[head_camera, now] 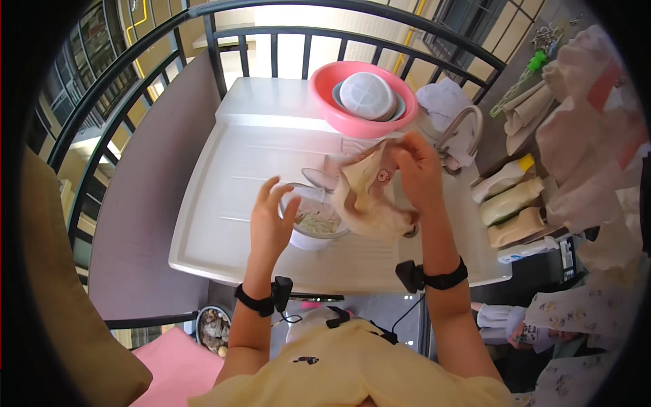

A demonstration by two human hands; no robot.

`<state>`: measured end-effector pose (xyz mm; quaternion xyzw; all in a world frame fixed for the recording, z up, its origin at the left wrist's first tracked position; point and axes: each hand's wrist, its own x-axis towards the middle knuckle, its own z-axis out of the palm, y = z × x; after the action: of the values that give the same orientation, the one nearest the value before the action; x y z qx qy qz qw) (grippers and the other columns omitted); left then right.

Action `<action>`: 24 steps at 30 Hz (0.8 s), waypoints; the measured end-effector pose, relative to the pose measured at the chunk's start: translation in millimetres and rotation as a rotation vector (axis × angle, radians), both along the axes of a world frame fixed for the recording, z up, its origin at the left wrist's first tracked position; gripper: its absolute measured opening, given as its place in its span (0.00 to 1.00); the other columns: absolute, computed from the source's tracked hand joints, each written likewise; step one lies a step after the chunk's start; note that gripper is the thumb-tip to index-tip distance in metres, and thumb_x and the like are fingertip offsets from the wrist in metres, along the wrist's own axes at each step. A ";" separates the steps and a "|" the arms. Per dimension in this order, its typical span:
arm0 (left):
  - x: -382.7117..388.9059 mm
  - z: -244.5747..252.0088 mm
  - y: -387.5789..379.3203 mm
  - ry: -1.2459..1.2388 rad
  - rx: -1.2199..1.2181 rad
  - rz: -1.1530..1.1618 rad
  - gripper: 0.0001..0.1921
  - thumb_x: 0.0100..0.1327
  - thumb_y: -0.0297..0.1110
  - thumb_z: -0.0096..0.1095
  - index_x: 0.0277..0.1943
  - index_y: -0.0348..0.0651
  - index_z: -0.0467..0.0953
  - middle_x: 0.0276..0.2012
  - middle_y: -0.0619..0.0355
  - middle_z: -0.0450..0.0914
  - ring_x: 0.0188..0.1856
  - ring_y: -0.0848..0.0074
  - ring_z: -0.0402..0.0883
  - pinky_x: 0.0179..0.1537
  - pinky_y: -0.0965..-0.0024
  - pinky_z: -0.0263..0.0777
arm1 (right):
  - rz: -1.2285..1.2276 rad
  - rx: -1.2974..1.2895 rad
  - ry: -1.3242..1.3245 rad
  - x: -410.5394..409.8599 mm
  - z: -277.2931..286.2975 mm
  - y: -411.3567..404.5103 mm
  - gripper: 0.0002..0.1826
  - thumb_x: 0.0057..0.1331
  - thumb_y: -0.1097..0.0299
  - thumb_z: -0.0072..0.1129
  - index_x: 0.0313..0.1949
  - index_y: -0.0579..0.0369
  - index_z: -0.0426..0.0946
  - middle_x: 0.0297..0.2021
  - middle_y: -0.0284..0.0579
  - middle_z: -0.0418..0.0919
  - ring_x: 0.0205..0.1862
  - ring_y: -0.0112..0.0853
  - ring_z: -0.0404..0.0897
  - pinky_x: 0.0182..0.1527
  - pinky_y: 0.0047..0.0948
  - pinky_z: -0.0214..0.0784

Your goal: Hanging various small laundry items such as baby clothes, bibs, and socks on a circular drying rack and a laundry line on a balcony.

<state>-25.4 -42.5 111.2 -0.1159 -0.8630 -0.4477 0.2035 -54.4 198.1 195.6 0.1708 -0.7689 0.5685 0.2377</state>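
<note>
My right hand (pixel 418 170) holds up a bunched, pale yellow cloth item (pixel 374 203) with a small printed figure, pinched near its top. The cloth hangs over the right part of a white round basin (pixel 311 241), which holds liquid and pale wet fabric (pixel 318 216). My left hand (pixel 272 219) is raised at the basin's left rim, fingers apart, holding nothing. A round, pale rim (pixel 319 179) shows just behind the basin, partly hidden by the cloth. All this is over a white washboard sink counter (pixel 203 224).
Behind stands a pink basin (pixel 328 109) with smaller bowls inside. A curved faucet (pixel 478 127) and white cloth (pixel 442 99) are at the back right. Several bottles (pixel 511 201) line the right edge, beside hanging clothes (pixel 580 137). A dark metal railing (pixel 325 31) runs behind.
</note>
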 end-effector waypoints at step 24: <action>-34.1 117.8 82.1 -0.764 1.219 -1.035 0.12 0.65 0.29 0.41 0.48 0.36 0.68 0.45 0.51 0.75 0.48 0.67 0.75 0.50 0.57 0.68 | -0.259 0.222 -0.307 93.5 82.9 96.9 0.14 0.57 0.73 0.60 0.44 0.59 0.75 0.26 0.33 0.75 0.27 0.16 0.72 0.30 0.15 0.64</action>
<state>-59.5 39.6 229.0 -0.2057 -0.3225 -0.8737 -0.3004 39.1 294.9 278.5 0.0073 -0.8694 0.4643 0.1685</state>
